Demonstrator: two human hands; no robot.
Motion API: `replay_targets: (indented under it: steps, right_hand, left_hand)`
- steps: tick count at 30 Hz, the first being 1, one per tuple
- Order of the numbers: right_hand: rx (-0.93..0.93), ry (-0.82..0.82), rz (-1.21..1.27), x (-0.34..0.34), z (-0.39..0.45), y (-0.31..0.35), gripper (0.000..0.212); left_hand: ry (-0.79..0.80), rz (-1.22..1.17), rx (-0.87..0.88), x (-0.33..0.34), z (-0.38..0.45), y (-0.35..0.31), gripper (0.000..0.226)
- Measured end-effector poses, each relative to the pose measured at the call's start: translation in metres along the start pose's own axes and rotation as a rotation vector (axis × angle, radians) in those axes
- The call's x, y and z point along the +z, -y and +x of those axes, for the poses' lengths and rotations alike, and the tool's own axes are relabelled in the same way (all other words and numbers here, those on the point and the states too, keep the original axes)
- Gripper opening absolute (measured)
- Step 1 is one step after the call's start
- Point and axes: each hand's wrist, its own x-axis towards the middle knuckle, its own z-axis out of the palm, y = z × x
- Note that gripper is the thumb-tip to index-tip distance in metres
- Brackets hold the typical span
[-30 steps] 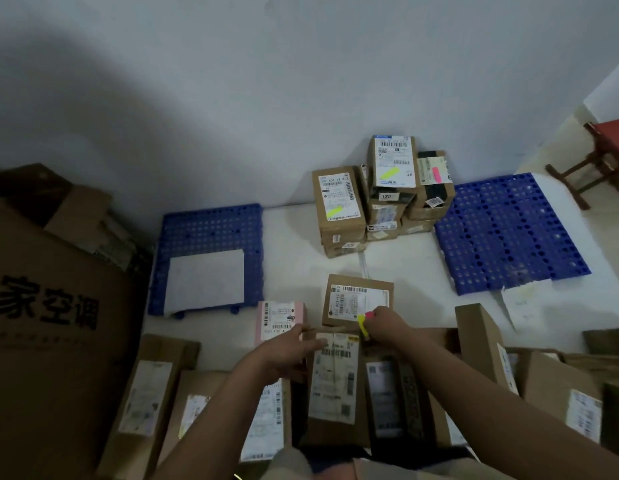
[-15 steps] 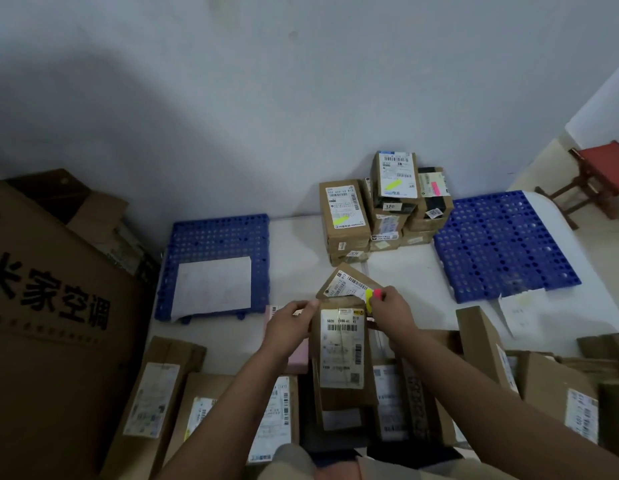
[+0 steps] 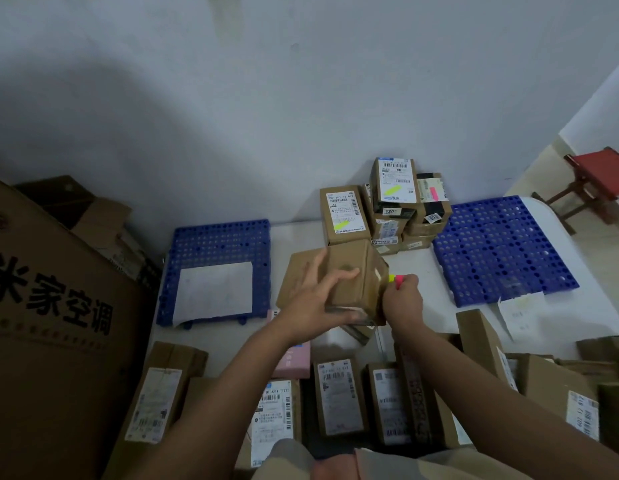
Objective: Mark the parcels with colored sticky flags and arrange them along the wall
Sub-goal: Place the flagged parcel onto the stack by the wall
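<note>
Parcel [image 3: 353, 282], a brown cardboard box, is held above the white floor [image 3: 228, 337] in front of the person, with its plain taped sides facing up. The left hand [image 3: 315, 303] grips it from the near left side, fingers spread across the top face. The right hand [image 3: 403, 299] is at the box's right edge and pinches a small pad of sticky flags [image 3: 395, 279], yellow and pink, between curled fingers; whether this hand also bears on the box cannot be told. Just behind the held box lies a second flat brown box [image 3: 294, 278], partly hidden.

Against the wall [image 3: 301, 98] stands a stack of parcels [image 3: 387, 209]. Its left box carries a yellow flag [image 3: 343, 224], its top box another yellow flag [image 3: 393, 190], and its right box a pink flag [image 3: 433, 192].

Blue perforated mats lie on either side: the left mat [image 3: 218, 244] holds a white sheet [image 3: 214, 292], and the right mat [image 3: 498, 251] lies near the stack. Unmarked parcels [image 3: 339, 396] crowd the near floor. A large printed carton [image 3: 51, 323] stands at the left, and a red stool [image 3: 599, 181] at the far right.
</note>
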Motion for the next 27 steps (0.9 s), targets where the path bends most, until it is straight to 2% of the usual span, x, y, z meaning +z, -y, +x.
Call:
replay_targets:
  steps: [5,9,13,15,17,19,21,24,27]
  right_hand:
    - [0.068,0.060,0.066,0.001,0.008,0.002,0.023]
    - [0.112,0.070,0.140,-0.002,0.011,0.000,0.023]
    - [0.195,0.041,0.219,-0.013,0.023,-0.004,0.024]
    - [0.282,0.075,0.379,-0.018,0.028,-0.002,0.015]
    - [0.371,0.111,0.631,-0.024,0.023,0.007,0.018]
    - [0.395,0.140,0.813,-0.026,0.019,0.013,0.021]
    - [0.382,0.155,0.867,-0.026,0.016,0.015,0.024]
    - [0.363,0.135,0.876,-0.023,0.018,0.013,0.022]
    - [0.356,0.118,0.870,-0.020,0.019,0.011,0.030]
  left_hand:
    - [0.154,0.366,0.094,-0.030,0.021,-0.007,0.080]
    - [0.256,0.407,0.078,-0.046,0.031,-0.015,0.088]
    - [0.339,0.179,-0.057,-0.048,0.031,-0.006,0.096]
    - [0.353,-0.032,-0.127,-0.045,0.029,-0.001,0.097]
    - [0.296,-0.332,-0.193,-0.043,0.027,0.002,0.093]
    - [0.196,-0.530,-0.253,-0.040,0.025,0.008,0.083]
    - [0.122,-0.627,-0.279,-0.037,0.022,0.015,0.077]
    - [0.079,-0.729,-0.291,-0.034,0.019,0.021,0.078]
    - [0.044,-0.800,-0.292,-0.036,0.020,0.023,0.076]
